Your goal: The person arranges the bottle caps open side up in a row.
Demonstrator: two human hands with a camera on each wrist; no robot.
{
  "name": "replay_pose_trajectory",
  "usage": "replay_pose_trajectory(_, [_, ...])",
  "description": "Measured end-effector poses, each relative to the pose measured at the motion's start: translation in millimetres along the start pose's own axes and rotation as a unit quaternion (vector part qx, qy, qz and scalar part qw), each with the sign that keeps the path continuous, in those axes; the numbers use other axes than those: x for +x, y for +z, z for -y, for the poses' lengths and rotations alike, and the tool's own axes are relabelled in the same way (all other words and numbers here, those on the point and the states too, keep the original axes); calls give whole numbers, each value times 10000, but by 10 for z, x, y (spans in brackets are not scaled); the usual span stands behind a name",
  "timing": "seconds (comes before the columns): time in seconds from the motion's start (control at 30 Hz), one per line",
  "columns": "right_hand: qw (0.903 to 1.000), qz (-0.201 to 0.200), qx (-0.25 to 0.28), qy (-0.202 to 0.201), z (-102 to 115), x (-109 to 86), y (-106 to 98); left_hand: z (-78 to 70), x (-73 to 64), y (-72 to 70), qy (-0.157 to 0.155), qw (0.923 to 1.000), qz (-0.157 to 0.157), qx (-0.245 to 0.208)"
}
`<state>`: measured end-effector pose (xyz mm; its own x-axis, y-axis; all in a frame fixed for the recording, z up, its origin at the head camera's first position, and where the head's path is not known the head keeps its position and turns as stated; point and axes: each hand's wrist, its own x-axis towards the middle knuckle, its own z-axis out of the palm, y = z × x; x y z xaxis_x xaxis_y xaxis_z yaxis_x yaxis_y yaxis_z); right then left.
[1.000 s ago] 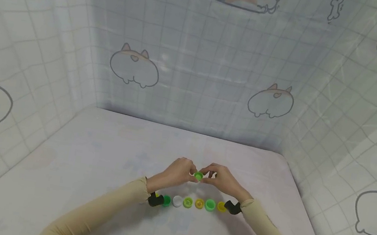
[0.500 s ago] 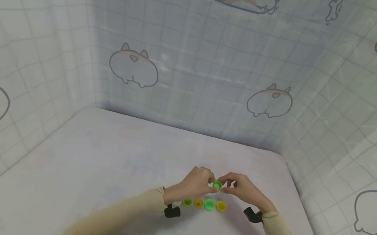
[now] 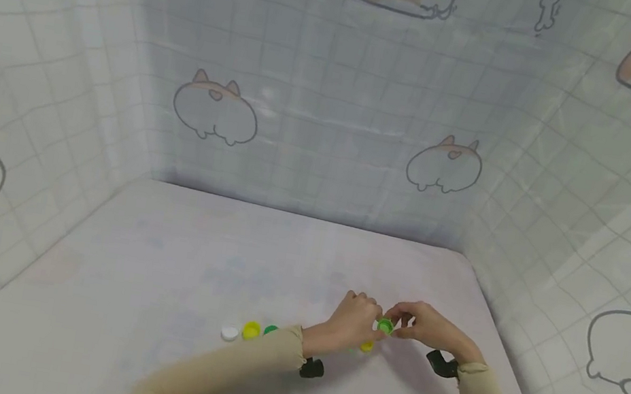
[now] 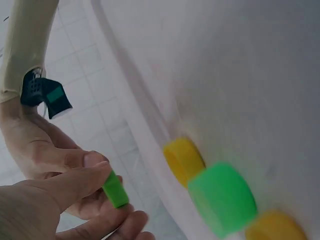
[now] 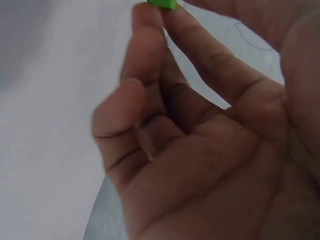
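Observation:
Between my hands, raised over the table, is a small bright green bottle cap [image 3: 385,326]. My left hand [image 3: 353,317] pinches one side of it with thumb and fingers, and my right hand [image 3: 430,327] pinches the other side. In the left wrist view the green cap [image 4: 115,191] shows edge-on between the fingertips of both hands. Only a sliver of that cap [image 5: 162,3] appears at the top of the right wrist view, where the other right fingers are bent towards the palm.
Left of my left forearm are a white cap [image 3: 229,333], a yellow cap [image 3: 251,331] and a partly hidden dark green cap [image 3: 271,330]. A yellow cap [image 4: 184,160], a larger light green cap [image 4: 222,200] and an orange-yellow cap [image 4: 276,229] line up below my hands. Patterned curtains [image 3: 332,89] surround the table.
Both hands have moved right and slightly towards me, carrying the green cap between them. The left forearm now covers the middle of the row, and the caps at its left end are exposed.

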<state>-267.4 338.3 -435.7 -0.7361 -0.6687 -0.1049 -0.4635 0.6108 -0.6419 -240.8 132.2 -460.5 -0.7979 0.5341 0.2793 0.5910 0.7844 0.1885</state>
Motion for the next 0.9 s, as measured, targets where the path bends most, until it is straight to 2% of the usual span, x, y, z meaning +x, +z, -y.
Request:
replay_pose_trajectory(0.17, [9996, 230, -136, 11, -17, -27, 52, -82, -11, 79, -24, 9992, 347, 192])
replay_pose_trajectory(0.37, [9987, 378, -136, 311, -70, -26, 148, -135, -44, 197, 5, 9988, 363, 340])
replay_pose_trajectory(0.5, [9986, 412, -113, 307, -109, -11, 216, -151, -63, 245, -47, 9980, 459, 441])
replay_pose_trajectory(0.7, [9990, 331, -122, 266, -134, 25, 256, -146, -67, 253, -99, 9968, 506, 617])
replay_pose_trajectory(0.9, [9979, 398, -89, 495, -149, -11, 248, -153, -84, 245, -113, 9967, 661, 458])
